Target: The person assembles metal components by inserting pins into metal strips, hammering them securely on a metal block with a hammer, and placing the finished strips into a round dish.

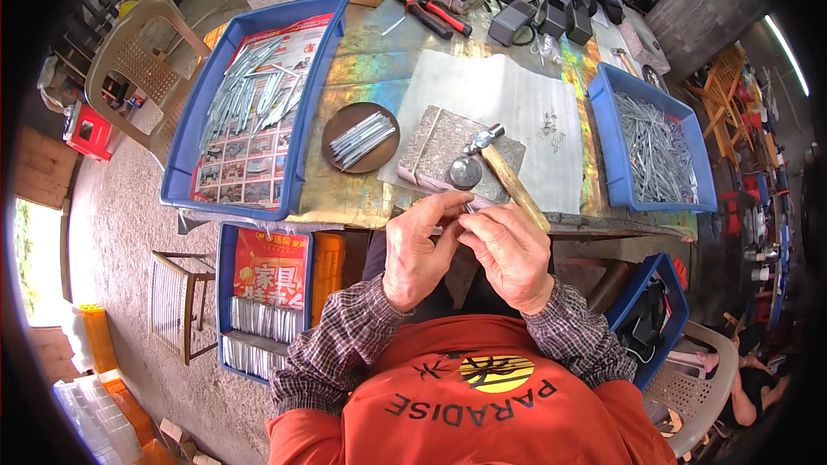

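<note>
My left hand (pixel 420 245) and my right hand (pixel 514 251) meet at the table's front edge, fingertips pinched together. Between them shows a small metal piece (pixel 468 206), mostly hidden by the fingers. Just beyond lies a grey stone block (pixel 431 145) with a band around it. On the block rests a hammer (pixel 508 174) with a wooden handle, its handle end reaching past the block toward my right hand. Beside the hammer head sits a round dark metal lump (pixel 465 173). Left of the block, a round brown dish (pixel 334 155) holds a pile of slim silvery metal pieces (pixel 362 139).
A blue tray (pixel 297 133) with metal strips on printed paper stands left; another blue tray (pixel 613 164) of thin metal pieces stands right. Small pins (pixel 551 127) lie on white paper (pixel 525 90). Red-handled pliers (pixel 444 19) and black boxes lie at the back. A blue crate (pixel 226 293) stands lower left.
</note>
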Demonstrator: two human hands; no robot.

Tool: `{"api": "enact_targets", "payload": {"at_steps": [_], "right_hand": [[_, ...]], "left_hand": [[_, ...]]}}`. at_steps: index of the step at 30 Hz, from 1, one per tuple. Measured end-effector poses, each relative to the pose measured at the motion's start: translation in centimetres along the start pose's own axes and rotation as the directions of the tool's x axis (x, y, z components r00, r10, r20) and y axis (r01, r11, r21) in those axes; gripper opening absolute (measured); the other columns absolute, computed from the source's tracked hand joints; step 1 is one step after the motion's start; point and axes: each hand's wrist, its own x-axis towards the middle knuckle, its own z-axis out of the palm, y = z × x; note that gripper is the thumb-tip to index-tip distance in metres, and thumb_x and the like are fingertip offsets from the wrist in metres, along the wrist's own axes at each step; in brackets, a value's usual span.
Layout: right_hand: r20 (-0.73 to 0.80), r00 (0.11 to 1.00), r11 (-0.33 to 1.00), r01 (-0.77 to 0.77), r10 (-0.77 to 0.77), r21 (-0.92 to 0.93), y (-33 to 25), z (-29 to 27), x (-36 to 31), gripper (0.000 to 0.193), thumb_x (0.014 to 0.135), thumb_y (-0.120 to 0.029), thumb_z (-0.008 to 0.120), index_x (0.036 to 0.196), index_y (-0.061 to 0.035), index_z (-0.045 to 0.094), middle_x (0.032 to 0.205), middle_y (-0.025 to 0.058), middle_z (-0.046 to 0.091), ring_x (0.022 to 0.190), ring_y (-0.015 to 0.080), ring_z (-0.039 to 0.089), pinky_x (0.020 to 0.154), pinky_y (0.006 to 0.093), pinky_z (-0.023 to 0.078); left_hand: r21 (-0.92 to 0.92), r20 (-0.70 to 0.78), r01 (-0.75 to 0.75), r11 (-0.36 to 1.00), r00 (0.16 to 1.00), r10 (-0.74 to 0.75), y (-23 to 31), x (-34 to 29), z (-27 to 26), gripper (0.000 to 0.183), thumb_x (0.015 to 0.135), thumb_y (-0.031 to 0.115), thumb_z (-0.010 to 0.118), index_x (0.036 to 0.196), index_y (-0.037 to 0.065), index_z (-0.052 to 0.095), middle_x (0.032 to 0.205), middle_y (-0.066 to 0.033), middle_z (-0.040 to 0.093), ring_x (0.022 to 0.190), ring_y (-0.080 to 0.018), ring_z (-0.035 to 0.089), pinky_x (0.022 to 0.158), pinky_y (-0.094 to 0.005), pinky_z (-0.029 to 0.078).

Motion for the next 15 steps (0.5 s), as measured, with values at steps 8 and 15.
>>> {"api": "enact_targets", "payload": {"at_steps": [8,15], "right_hand": [[0.153,0.896,0.833,-0.444,0.417,0.331,-0.4,-0.6,0.7,0.006,0.084,-0.006,0.065,0.088,-0.0009,0.064,0.071,0.0059,0.061,0.062,0.0159,0.059,0.055,0.0271,0.046],[0.317,0.713,0.525,-0.685,0.626,0.504,-0.5,0.2,-0.4,0.014,0.091,-0.007,0.060,0.103,-0.0003,0.062,0.071,-0.0003,0.059,0.062,0.0039,0.052,0.055,0.0191,0.042]], "left_hand": [[0.215,0.099,-0.237,0.947,0.970,0.220,-0.2,0.2,-1.8,0.024,0.075,-0.006,0.063,0.098,0.000,0.064,0.084,-0.0133,0.064,0.073,-0.0279,0.062,0.065,-0.0340,0.050],[0.289,0.106,-0.237,0.928,0.971,0.215,-1.0,0.4,-3.5,0.017,0.075,-0.005,0.064,0.092,0.001,0.067,0.083,-0.0127,0.063,0.076,-0.0298,0.061,0.068,-0.0358,0.048]]}}
